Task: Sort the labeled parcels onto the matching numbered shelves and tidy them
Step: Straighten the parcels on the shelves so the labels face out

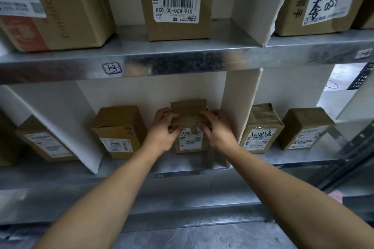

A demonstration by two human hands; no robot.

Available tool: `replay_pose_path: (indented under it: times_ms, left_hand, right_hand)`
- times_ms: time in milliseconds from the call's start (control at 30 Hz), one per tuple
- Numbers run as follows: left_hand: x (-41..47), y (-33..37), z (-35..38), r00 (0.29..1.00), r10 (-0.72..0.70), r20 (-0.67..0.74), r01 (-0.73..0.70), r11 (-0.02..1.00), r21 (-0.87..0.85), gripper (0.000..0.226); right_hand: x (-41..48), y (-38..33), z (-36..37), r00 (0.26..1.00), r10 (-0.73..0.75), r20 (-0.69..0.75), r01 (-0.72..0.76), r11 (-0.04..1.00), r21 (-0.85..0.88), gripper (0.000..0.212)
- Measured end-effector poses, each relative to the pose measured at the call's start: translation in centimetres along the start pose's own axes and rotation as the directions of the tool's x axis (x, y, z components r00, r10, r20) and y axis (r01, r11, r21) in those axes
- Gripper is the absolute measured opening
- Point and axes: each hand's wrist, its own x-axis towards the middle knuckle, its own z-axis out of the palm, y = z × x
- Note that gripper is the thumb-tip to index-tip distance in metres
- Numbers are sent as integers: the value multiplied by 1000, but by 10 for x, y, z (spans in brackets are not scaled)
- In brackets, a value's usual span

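A small brown cardboard parcel (190,127) with a white printed label on its front stands on the lower metal shelf (182,163), in the bay between two white dividers. My left hand (164,129) grips its left top edge and my right hand (216,129) grips its right top edge. Both sets of fingers curl over the box top. A second brown parcel (119,131) with a similar label stands just left of it in the same bay. On the upper shelf's front edge is a handwritten number tag (112,68).
Two more labelled parcels (261,129) (303,129) stand in the bay to the right, another (46,143) in the bay to the left. White dividers (236,117) (66,127) separate the bays. Larger boxes (178,0) fill the upper shelf (182,58).
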Motion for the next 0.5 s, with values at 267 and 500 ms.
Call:
replay_pose_path:
  times_ms: [267, 500]
  left_hand:
    - [4, -2, -1, 1000, 16, 23, -16, 1000, -22, 39]
    - [2, -10, -2, 999, 38, 22, -36, 998, -54, 39]
  right_hand:
    - [3, 2, 6, 999, 24, -31, -23, 999, 42, 42]
    - [-3, -1, 13, 996, 55, -75, -49, 996, 73, 40]
